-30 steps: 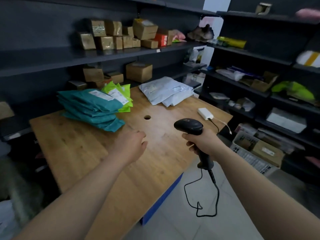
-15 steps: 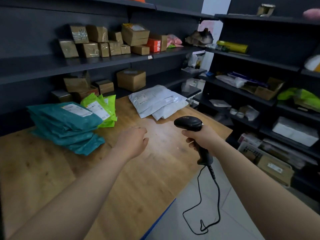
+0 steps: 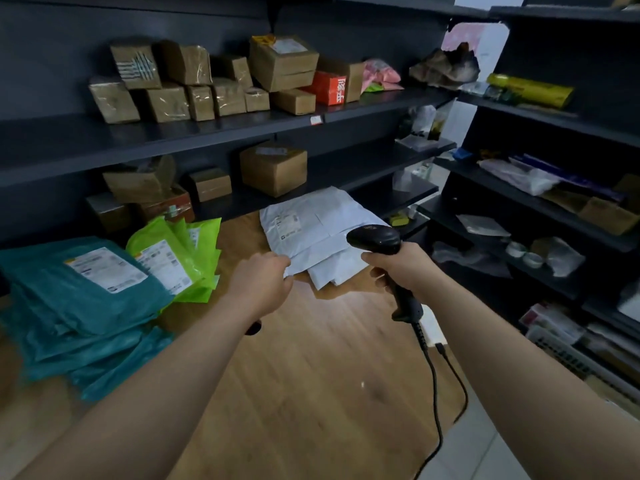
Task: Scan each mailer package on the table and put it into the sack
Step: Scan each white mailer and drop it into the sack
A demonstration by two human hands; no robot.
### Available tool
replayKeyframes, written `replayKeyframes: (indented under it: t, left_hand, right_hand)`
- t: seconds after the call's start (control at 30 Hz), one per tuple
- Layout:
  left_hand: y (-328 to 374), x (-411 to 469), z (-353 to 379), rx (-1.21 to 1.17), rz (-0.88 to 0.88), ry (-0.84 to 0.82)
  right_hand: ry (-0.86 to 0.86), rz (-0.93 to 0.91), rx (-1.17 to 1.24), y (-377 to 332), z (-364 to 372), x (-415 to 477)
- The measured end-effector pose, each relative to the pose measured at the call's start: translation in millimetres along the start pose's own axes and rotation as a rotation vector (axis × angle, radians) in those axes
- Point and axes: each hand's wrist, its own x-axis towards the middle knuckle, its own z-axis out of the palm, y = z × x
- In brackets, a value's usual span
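While right hand point(image 3: 398, 268) grips scanner point(image 3: 374, 239), left hand point(image 3: 263, 282) pinches white mailer point(image 3: 311, 220).

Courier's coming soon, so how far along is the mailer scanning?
Nothing looks done: no sack shows. In hand: the right hand grips the barcode scanner, the left hand touches a corner of the top white mailer. Left: the white mailers, green mailers and teal mailers, all on the table.

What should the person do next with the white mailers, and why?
Probably draw the top white mailer off its pile with the left hand and aim the scanner at its label. The left hand seems to pinch that mailer's near corner, the right hand grips the scanner just beside it, and the label faces up.
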Motion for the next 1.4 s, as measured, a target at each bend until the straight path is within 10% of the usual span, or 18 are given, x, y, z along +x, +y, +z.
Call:
replayKeyframes:
  t: [0.93,1.4]
  left_hand:
    - [-52,242,189,-0.803,-1.026,-0.253]
    - [-39,127,171,-1.146,-1.111,0.201]
  right_hand:
    - [-0.19,0.018,-0.052,-1,-1,341]
    - [-0.275,0.053,-0.109,32,-4,259]
